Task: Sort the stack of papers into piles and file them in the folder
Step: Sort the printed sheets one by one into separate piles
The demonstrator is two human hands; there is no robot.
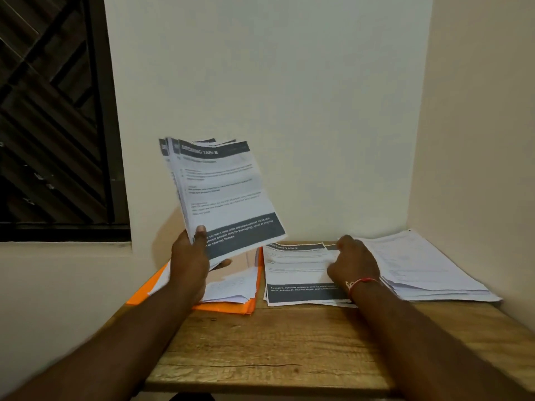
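My left hand (189,260) grips a fanned stack of printed sheets (223,192) by its lower left corner and holds it upright above the table. An open orange folder (231,306) lies below it with white sheets (231,287) inside. My right hand (351,263) rests with curled fingers on a middle pile of sheets with grey bands (295,273); whether it pinches a sheet is hidden. A thicker pile of white pages (428,267) lies at the right.
The small wooden table (289,351) stands in a corner, with walls close behind and to the right. A dark barred window (52,125) is at the left. The folder overhangs the table's left edge.
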